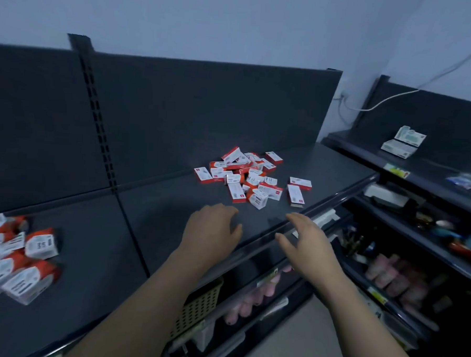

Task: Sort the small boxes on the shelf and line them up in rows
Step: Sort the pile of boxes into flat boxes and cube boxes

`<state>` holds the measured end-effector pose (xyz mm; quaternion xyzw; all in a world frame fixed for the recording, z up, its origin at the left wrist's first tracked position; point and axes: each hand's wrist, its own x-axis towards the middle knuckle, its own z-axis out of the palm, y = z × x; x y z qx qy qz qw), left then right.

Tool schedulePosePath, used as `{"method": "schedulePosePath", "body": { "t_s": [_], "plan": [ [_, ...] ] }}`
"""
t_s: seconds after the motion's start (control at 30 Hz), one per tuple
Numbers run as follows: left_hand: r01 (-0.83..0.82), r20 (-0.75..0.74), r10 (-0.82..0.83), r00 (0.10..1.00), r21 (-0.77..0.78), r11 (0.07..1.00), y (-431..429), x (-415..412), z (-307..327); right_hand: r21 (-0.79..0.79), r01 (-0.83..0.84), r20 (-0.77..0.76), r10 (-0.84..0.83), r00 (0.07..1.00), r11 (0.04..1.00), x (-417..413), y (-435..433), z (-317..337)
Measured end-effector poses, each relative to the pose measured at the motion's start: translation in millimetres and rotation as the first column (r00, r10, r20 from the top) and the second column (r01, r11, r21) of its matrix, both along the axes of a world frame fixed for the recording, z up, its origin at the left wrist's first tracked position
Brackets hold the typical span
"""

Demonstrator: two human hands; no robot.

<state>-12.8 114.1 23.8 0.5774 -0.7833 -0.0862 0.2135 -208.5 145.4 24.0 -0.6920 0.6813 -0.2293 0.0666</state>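
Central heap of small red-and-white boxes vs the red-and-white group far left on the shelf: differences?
Place: the central heap of small red-and-white cardboard boxes lies on the right shelf section; the far-left group of red-and-white boxes lies on the left section, cut by the frame edge.
Order: the heap is jumbled with strays around it; the left group is packed tighter.
Shared: red-and-white colouring, no neat rows.

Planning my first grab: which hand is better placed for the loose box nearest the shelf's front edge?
Right, probably. The right hand is open with its fingers just short of that box; the left hand sits farther left, nearer the pile.
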Motion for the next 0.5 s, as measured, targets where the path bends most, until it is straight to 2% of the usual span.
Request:
{"method": "schedulePosePath", "body": {
  "t_s": [0.33, 0.5],
  "plan": [
    [0.060, -0.079, -0.058, 0.995, 0.016, 0.998, -90.2, -71.6, 0.3, 0.018, 0.026, 0.063, -0.027, 0.998, 1.000, -68.3, -74.5, -8.9],
    [0.081, -0.037, -0.079, 0.996, 0.074, 0.994, -149.7, -98.0, -3.0, 0.039, 0.052, 0.138, -0.057, 0.989, 0.998, -92.2, -126.6, -12.4]
  ]
}}
